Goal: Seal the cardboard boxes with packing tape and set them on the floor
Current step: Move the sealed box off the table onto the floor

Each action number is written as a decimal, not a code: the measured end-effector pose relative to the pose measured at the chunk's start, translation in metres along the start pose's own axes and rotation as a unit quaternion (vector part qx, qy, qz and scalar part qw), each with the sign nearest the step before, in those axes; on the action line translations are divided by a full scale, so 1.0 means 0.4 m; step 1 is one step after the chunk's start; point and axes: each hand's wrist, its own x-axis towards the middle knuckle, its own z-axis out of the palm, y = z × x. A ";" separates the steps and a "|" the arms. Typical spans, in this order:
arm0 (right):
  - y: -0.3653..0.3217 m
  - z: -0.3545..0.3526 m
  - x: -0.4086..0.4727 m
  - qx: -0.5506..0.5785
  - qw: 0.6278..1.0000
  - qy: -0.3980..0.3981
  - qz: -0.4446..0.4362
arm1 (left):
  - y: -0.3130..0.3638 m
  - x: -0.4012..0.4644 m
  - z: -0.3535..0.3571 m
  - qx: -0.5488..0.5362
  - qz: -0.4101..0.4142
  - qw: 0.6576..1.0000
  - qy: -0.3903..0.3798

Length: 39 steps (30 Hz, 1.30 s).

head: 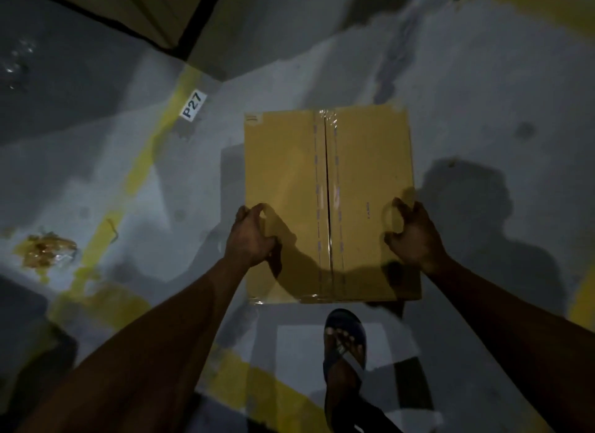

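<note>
Taped cardboard box (331, 204) gripped at both sides by left hand (249, 236) and right hand (415, 236), fingers curled round edges for lowering onto floor (483, 110).

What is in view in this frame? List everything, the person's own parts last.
box: 1, tan cardboard, centre, on or just above the floor; which, I cannot tell
tape: 1 clear strip, along the box's top seam
floor: grey, worn, all around the box
lines: several, yellow, painted on the floor, mostly left and bottom
label: 1, white, reads P27, on the floor upper left by a line
wrapper: 1, crumpled, clear-brownish, on the floor far left
cartons: at least 2, tan, top left corner
sandal: 1, dark with a grey strap, on a foot below the box
left hand: at the box's left edge, fingers curled on it
right hand: at the box's right edge, fingers curled
</note>
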 end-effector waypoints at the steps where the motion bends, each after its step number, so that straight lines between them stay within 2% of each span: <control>1: -0.014 -0.015 -0.022 0.007 1.000 0.004 -0.004 | 0.002 -0.025 -0.022 0.012 -0.010 1.000 -0.001; 6: -0.170 -0.162 -0.206 0.061 0.997 -0.005 -0.038 | 0.039 -0.252 -0.227 -0.007 -0.025 1.000 0.018; 9: -0.309 -0.280 -0.381 0.102 0.993 -0.013 -0.064 | 0.064 -0.455 -0.405 -0.104 -0.008 0.993 0.062; 12: -0.497 -0.401 -0.586 0.113 0.983 -0.045 -0.135 | 0.097 -0.689 -0.620 -0.232 0.006 0.964 0.129; 16: -0.830 -0.531 -0.930 0.067 0.957 -0.033 -0.280 | 0.091 -1.040 -0.895 -0.321 0.010 0.928 0.186; 18: -0.985 -0.554 -1.115 0.072 0.939 -0.022 -0.335 | 0.031 -1.230 -0.990 -0.364 0.037 0.903 0.227; 24: -1.324 -0.422 -1.653 0.103 0.884 -0.020 -0.455 | -0.341 -1.795 -1.091 -0.434 0.097 0.821 0.357; 30: -1.571 -0.206 -2.117 0.036 0.797 -0.097 -0.595 | -0.802 -2.259 -1.083 -0.422 0.028 0.767 0.482; 34: -1.713 -0.099 -2.309 -0.001 0.743 -0.159 -0.650 | -0.951 -2.489 -1.115 -0.434 0.026 0.691 0.577; 39: -1.840 -0.003 -2.471 -0.033 0.682 -0.209 -0.700 | -1.056 -2.646 -1.101 -0.470 -0.015 0.597 0.650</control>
